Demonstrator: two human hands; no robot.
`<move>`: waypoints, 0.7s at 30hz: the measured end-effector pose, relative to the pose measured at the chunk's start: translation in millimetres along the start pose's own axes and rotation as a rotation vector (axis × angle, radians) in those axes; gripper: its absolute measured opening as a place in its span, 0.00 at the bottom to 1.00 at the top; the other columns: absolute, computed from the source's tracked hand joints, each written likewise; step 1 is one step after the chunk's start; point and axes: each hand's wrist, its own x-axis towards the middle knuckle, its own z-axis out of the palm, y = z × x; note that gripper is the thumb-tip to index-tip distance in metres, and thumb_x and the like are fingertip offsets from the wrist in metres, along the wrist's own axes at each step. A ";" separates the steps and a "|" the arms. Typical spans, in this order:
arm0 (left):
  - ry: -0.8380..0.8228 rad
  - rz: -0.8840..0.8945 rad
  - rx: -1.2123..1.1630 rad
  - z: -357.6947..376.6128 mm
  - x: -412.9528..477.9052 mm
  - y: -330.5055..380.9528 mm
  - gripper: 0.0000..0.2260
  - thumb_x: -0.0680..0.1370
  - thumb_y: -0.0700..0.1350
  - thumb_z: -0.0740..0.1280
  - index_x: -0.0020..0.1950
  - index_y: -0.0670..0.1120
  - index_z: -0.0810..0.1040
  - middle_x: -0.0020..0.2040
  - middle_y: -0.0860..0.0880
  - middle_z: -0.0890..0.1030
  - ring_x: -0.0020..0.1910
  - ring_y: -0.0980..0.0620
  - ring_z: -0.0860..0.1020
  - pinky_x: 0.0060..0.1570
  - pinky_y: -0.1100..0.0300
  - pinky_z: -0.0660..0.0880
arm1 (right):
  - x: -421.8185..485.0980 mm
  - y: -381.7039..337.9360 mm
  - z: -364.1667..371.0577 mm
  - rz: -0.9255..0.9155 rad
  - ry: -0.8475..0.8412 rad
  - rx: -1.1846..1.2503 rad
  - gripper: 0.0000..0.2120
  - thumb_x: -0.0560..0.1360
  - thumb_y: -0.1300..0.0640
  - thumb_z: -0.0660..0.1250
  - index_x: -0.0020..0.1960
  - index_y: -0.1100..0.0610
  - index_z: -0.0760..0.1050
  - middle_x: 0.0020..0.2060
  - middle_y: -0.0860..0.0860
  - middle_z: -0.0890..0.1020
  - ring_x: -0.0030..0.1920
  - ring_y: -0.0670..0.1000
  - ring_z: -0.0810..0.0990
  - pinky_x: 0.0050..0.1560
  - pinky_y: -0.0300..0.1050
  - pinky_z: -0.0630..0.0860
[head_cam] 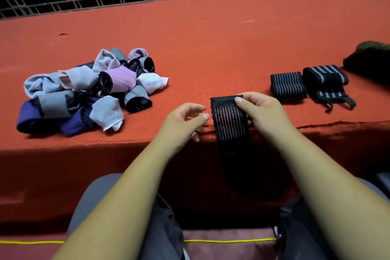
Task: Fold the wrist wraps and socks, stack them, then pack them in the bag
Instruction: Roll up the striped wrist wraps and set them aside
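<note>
Both hands sit at the near edge of the red table [211, 38]. My right hand [261, 110] pinches the top end of a black, thin-striped wrist wrap [229, 118], thumb on its upper face and fingers curled behind it. My left hand [185, 118] holds nothing. Its fingers are loosely curled and the thumb tip is just beside the wrap's left edge; I cannot tell whether it touches. Only the top of the wrap lies on the table, and most of its length hangs over the edge toward my lap.

That hanging tail is my main worry. One pinch carries it, so if my grip slackens, its weight could drag the whole wrap off the table. The stretchy band may also spring open or fold crooked with one side unsupported, so I judge the left hand should take the free side first.

Further on, to the right, two more lie side by side: a thin-striped folded wrap [288, 87] and a broad-striped folded wrap [326, 82] whose loops [337, 104] trail toward me. Setting this one down carelessly could catch those loops or knock the folds loose.

To the left, well apart, the pile of socks [84, 91] has pieces lying near the edge, where a sweep of my forearm could push them off.

At the far right edge of view is a dark olive thing [369, 59], perhaps the bag; too little shows to say.
</note>
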 end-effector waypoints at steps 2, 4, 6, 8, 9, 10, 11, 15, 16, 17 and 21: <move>-0.024 -0.008 0.078 5.4 1.4 2.6 0.07 0.81 0.45 0.74 0.59 0.48 0.85 0.40 0.53 0.82 0.33 0.53 0.77 0.29 0.61 0.73 | -1.9 -0.7 2.8 -0.011 -0.023 0.010 0.07 0.84 0.53 0.69 0.55 0.54 0.85 0.37 0.45 0.84 0.34 0.42 0.78 0.38 0.41 0.74; -0.049 -0.009 0.110 9.0 3.7 5.1 0.06 0.82 0.46 0.73 0.53 0.44 0.85 0.31 0.55 0.78 0.28 0.56 0.72 0.28 0.64 0.68 | -3.2 -1.9 4.1 -0.018 -0.027 0.036 0.07 0.84 0.54 0.69 0.55 0.55 0.85 0.37 0.45 0.84 0.34 0.42 0.79 0.37 0.39 0.75; -0.040 0.033 0.093 12.1 7.7 8.7 0.08 0.82 0.44 0.73 0.48 0.40 0.83 0.29 0.54 0.74 0.26 0.57 0.69 0.27 0.65 0.65 | -2.9 -2.1 3.1 -0.023 -0.024 0.072 0.09 0.84 0.52 0.70 0.56 0.56 0.85 0.39 0.48 0.85 0.38 0.46 0.80 0.39 0.42 0.75; 0.019 0.084 0.031 14.8 15.4 11.5 0.06 0.82 0.43 0.72 0.47 0.41 0.83 0.27 0.55 0.73 0.25 0.57 0.68 0.27 0.64 0.65 | -2.4 -2.2 0.2 -0.023 -0.056 0.105 0.11 0.83 0.50 0.71 0.57 0.57 0.85 0.40 0.51 0.82 0.39 0.50 0.77 0.39 0.45 0.74; 0.058 0.113 0.012 16.1 20.7 11.8 0.05 0.82 0.42 0.72 0.48 0.42 0.83 0.27 0.56 0.74 0.26 0.57 0.68 0.27 0.64 0.65 | -2.0 -1.7 -1.8 -0.022 -0.081 0.109 0.11 0.82 0.50 0.72 0.57 0.57 0.85 0.39 0.52 0.81 0.38 0.50 0.76 0.39 0.46 0.73; 0.093 0.141 0.004 17.5 25.9 11.8 0.04 0.83 0.42 0.71 0.49 0.43 0.83 0.28 0.57 0.74 0.27 0.58 0.69 0.28 0.64 0.66 | -1.3 -0.9 -3.8 -0.018 -0.101 0.101 0.10 0.82 0.51 0.72 0.56 0.57 0.85 0.38 0.53 0.81 0.37 0.50 0.76 0.39 0.46 0.73; 0.119 0.165 -0.005 19.1 31.0 11.5 0.04 0.83 0.42 0.71 0.50 0.44 0.84 0.29 0.58 0.75 0.28 0.58 0.70 0.30 0.64 0.67 | -0.4 0.4 -5.3 -0.010 -0.111 0.085 0.08 0.82 0.53 0.72 0.56 0.57 0.85 0.38 0.53 0.81 0.37 0.50 0.76 0.39 0.46 0.74; 0.131 0.163 -0.032 26.4 46.5 6.6 0.04 0.83 0.43 0.70 0.54 0.48 0.86 0.41 0.58 0.84 0.38 0.61 0.78 0.37 0.65 0.73 | 5.5 6.4 -7.5 0.032 -0.101 0.025 0.05 0.83 0.58 0.70 0.54 0.57 0.85 0.36 0.56 0.82 0.36 0.51 0.78 0.40 0.49 0.76; 0.109 0.135 -0.043 28.1 49.4 5.1 0.05 0.83 0.43 0.70 0.56 0.48 0.85 0.45 0.55 0.85 0.41 0.59 0.79 0.38 0.62 0.75 | 6.7 6.7 -6.6 0.045 -0.094 0.026 0.05 0.83 0.59 0.70 0.54 0.57 0.85 0.36 0.56 0.82 0.35 0.51 0.78 0.39 0.48 0.75; 0.070 0.103 -0.069 29.3 51.8 3.3 0.06 0.83 0.42 0.70 0.59 0.47 0.85 0.48 0.52 0.85 0.43 0.57 0.80 0.39 0.59 0.76 | 8.1 6.9 -5.3 0.058 -0.084 0.029 0.05 0.83 0.60 0.69 0.54 0.58 0.84 0.35 0.56 0.82 0.35 0.51 0.78 0.38 0.48 0.75; -0.108 -0.039 -0.166 29.8 55.9 -0.4 0.16 0.81 0.34 0.69 0.67 0.45 0.80 0.50 0.49 0.86 0.49 0.51 0.85 0.45 0.54 0.79 | 13.4 4.4 -2.0 0.087 -0.056 -0.001 0.06 0.83 0.61 0.68 0.55 0.58 0.84 0.34 0.53 0.82 0.34 0.50 0.79 0.38 0.47 0.77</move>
